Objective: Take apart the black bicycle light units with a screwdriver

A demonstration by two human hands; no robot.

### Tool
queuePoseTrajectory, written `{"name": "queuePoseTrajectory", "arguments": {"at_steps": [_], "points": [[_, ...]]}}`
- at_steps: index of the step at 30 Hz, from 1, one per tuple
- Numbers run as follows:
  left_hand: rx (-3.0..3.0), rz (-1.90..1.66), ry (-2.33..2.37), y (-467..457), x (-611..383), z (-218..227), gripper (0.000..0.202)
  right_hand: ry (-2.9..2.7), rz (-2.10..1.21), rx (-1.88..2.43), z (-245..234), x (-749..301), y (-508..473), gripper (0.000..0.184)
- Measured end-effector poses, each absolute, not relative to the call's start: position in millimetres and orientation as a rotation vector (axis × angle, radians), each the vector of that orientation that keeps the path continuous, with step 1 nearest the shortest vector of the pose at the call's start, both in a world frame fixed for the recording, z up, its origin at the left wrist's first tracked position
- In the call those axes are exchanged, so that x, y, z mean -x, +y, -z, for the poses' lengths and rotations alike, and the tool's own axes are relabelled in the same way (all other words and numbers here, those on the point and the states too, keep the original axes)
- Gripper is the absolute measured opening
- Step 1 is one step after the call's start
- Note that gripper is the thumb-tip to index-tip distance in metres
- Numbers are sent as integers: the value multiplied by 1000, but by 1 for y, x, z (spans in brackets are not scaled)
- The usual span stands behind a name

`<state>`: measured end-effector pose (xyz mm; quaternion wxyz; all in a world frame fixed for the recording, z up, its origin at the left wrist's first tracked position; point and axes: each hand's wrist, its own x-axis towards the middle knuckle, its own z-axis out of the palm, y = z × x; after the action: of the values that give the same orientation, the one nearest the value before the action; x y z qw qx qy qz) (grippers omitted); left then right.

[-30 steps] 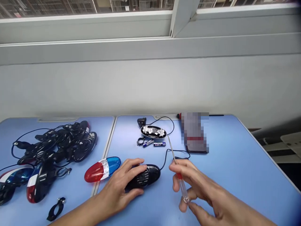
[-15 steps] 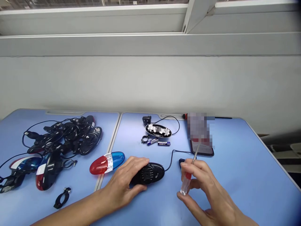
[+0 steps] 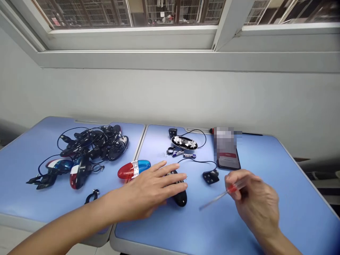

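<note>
My left hand (image 3: 145,187) lies with fingers spread over a glossy black oval casing (image 3: 181,198), which shows beyond the fingertips and is partly hidden by them. My right hand (image 3: 252,202) pinches a small screwdriver (image 3: 225,194) with a red and clear handle, its thin shaft pointing left above the table. A black wire runs from the casing to a small black bracket (image 3: 210,177), which lies just beyond the screwdriver. Left of my left hand is a red, white and blue light shell (image 3: 134,169).
Behind the casing lie an oval LED board (image 3: 184,142), two batteries (image 3: 177,153), a small clamp ring (image 3: 171,150) and a phone (image 3: 228,159). A heap of black casings and wires (image 3: 92,145) fills the left blue table (image 3: 32,202).
The view has tilted up and shifted. My left hand has spread and slid over the casing, which now lies more lengthwise. The screwdriver shaft has swung from upward to leftward.
</note>
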<state>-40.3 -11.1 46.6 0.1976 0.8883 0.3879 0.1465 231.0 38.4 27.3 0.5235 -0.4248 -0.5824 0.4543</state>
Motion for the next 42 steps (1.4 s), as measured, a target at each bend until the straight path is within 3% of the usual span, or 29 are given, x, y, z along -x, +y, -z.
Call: {"name": "queuePoseTrajectory", "arguments": {"at_steps": [5,9,12,37,42], "points": [[-2514,-309,1183,-2,23,-24,56,-1721,-851,841,-29,-225,31,36],[-2414,-437,1356,-14,20,-13,56,-1937,-516,790,-35,-223,31,26],[-2370,-481,1364,-17,19,-8,58,-1948,-452,802,-36,-223,33,22],[-2319,-605,1347,-16,14,2,56,-2284,-739,999,-38,-236,38,9],[-2352,-605,1310,-18,11,1,59,-2375,-934,839,-41,-246,43,11]]}}
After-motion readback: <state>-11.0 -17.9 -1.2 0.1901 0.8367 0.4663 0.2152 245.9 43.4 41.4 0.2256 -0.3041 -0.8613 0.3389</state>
